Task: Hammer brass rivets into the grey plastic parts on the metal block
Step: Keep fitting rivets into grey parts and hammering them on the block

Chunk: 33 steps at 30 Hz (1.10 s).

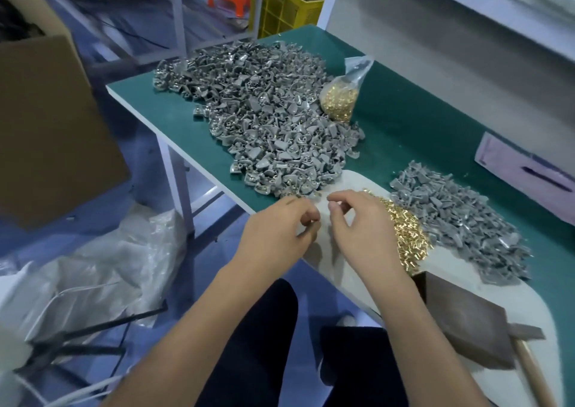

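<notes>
My left hand [280, 229] holds a small grey plastic part [308, 231] in its curled fingers over the white pad [342, 182]. Just to its right, my right hand [361, 223] has thumb and fingers curled into a pinch; what it pinches looks like a brass rivet, mostly hidden. Loose brass rivets [404, 238] lie heaped under my right hand's outer side. The dark metal block [466, 319] sits at the near right, with the hammer [529, 341] beside it. One large pile of grey parts [264, 117] lies beyond my hands, and a smaller pile [460, 216] to the right.
A clear bag of brass rivets [340, 101] leans on the large pile on the green table [404, 120]. A paper sheet [522, 170] lies far right. A cardboard box [46, 126] and plastic bags [93, 266] are left of the table, with a yellow crate [286, 8] behind.
</notes>
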Tool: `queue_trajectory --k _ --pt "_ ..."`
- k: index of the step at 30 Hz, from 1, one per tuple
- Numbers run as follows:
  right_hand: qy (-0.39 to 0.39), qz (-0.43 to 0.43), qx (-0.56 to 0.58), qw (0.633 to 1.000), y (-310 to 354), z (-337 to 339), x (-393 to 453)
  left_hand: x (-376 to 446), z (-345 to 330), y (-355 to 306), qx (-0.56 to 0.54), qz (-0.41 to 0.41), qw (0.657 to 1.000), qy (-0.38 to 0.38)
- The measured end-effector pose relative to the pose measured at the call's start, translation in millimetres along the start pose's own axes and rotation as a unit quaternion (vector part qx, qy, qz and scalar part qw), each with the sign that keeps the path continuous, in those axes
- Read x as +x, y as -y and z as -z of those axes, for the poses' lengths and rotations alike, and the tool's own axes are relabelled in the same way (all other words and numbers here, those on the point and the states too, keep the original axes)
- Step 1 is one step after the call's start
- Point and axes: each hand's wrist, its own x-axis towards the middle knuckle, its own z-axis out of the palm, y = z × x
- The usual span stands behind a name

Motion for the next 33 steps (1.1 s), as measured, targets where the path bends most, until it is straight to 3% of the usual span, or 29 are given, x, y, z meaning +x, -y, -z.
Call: queue_trajectory --k 3,5,13,20,25,29,33 --pt "-0.051 -0.040 0.016 0.998 -29.3 30.8 -16.6 6.8 -17.9 -17.4 0.035 -0.013 0.995 0.095" --pt "-0.066 -0.061 0.002 0.996 -49.2 49.9 -30.0 11.1 -32.0 -29.4 0.090 -0.037 0.988 0.119" --pt "-0.109 -0.148 0.009 0.983 -93.2 71.2 -73.5 17.9 -62.4 -53.2 0.117 -0.068 0.987 0.085" --pt "-0.206 -0.148 0.127 0.959 -94.3 75.9 -82.7 19.5 -67.1 -60.9 0.102 -0.048 0.990 0.082" --pt "-0.234 -0.130 0.204 0.942 -91.9 86.1 -92.6 16.0 -68.6 -77.8 -0.041 -0.036 0.994 0.090" --pt "-0.185 -0.088 0.250 0.946 -92.2 101.3 -113.7 15.5 -73.6 -109.4 -0.209 -0.048 0.960 0.179" --pt "-0.205 -0.091 0.272 0.936 -101.2 109.0 -130.1 12.2 -85.8 -142.7 -0.279 -0.046 0.934 0.220"
